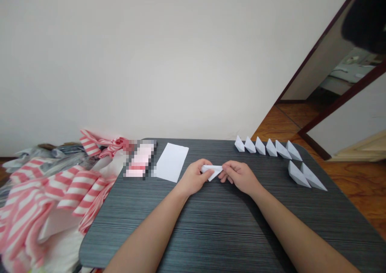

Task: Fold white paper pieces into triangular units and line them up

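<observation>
Between my two hands is a small piece of folded white paper (214,172), held just above the dark table. My left hand (196,177) grips its left end, thumb on top and fingers behind. My right hand (238,175) pinches the right end between thumb and fingertips, with the other fingers curled below. The paper has a straight upper edge and a pointed flap hanging down. To the left of my hands lies a flat white paper sheet (172,162). Folded paper boats (260,146) stand in a row at the back right, and two more paper boats (306,175) sit nearer.
The dark wood-grain table (211,232) stands against a pale wall (181,64). A pixelated pink and white item (140,160) lies at its back left. Striped pink and white cloth (72,188) is heaped beside the left edge. Wooden floor (358,184) shows at right.
</observation>
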`<state>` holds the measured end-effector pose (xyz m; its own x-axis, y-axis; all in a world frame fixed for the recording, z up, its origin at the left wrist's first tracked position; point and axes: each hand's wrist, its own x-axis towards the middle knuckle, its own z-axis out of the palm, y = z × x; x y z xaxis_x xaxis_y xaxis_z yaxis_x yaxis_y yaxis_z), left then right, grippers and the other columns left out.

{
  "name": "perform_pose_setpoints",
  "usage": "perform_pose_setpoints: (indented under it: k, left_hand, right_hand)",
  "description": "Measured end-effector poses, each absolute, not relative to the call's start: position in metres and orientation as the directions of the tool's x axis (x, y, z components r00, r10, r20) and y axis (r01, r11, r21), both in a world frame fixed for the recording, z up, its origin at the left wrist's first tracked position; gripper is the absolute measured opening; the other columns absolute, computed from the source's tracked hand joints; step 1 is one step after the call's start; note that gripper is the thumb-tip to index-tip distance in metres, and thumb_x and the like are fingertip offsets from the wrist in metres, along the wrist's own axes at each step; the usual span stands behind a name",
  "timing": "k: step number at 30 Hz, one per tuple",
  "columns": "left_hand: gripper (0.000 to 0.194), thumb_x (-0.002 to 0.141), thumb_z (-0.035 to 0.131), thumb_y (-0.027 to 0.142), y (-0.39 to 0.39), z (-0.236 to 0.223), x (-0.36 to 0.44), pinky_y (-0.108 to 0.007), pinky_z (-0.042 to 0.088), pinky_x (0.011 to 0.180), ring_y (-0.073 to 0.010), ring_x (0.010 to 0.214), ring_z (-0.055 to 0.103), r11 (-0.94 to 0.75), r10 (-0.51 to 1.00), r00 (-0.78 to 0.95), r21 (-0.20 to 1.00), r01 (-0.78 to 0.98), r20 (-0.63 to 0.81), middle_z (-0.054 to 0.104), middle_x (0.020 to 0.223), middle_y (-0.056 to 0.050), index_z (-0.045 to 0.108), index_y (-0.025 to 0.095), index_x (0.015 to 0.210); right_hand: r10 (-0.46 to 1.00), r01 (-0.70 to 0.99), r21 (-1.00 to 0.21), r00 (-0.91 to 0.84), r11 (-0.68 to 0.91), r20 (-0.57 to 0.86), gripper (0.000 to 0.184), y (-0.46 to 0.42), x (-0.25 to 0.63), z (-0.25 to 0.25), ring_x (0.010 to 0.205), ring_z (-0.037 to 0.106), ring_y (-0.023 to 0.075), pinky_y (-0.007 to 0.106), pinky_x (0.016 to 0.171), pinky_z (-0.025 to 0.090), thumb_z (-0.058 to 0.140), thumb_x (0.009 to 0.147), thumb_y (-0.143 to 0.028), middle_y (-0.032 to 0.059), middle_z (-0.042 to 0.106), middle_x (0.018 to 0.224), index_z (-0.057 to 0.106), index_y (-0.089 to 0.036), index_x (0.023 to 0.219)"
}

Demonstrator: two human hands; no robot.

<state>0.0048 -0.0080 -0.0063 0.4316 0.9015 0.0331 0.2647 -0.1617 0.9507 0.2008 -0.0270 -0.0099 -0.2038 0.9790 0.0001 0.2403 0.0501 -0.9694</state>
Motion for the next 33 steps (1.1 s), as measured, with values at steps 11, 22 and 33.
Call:
perform_pose_setpoints:
  k: [11,22,33]
  left_hand:
    - [0.018,0.08,0.052,0.032,-0.0078,-0.0046,0.0045,-0.02,0.035,0.055,-0.0098,0.061,0.048,-0.207,0.896,0.44,0.933,0.296,0.059,0.055,0.071,0.001,0.056,0.017,0.089]
    - [0.018,0.08,0.052,0.032,-0.009,-0.0041,0.0047,-0.02,0.035,0.056,-0.0097,0.061,0.047,-0.224,0.895,0.442,0.923,0.312,0.068,0.055,0.071,0.001,0.057,0.016,0.088]
    - [0.029,0.082,0.048,0.04,-0.0095,0.0009,0.0063,-0.021,0.038,0.058,-0.0113,0.064,0.051,-0.221,0.896,0.438,0.927,0.303,0.07,0.06,0.072,-0.001,0.063,0.015,0.083]
  right_hand:
    - [0.978,0.24,-0.969,-0.207,0.064,0.014,0.028,-0.0275,0.2001,-0.0099,0.046,0.055,0.0098,0.021,0.045,0.04,0.047,0.088,-0.036,0.0043,0.067,0.063,0.058,-0.015,0.073]
    - [0.967,0.265,-0.963,-0.253,0.055,-0.014,0.026,-0.0268,0.1975,-0.0105,0.046,0.054,0.0093,0.021,0.045,0.04,0.045,0.089,-0.034,0.0035,0.067,0.064,0.058,-0.016,0.075]
    - [0.965,0.367,-0.915,-0.252,0.17,0.079,0.023,-0.032,0.1927,-0.0012,0.05,0.057,0.0102,0.021,0.05,0.043,0.046,0.088,-0.029,0.0013,0.066,0.062,0.058,-0.017,0.073]
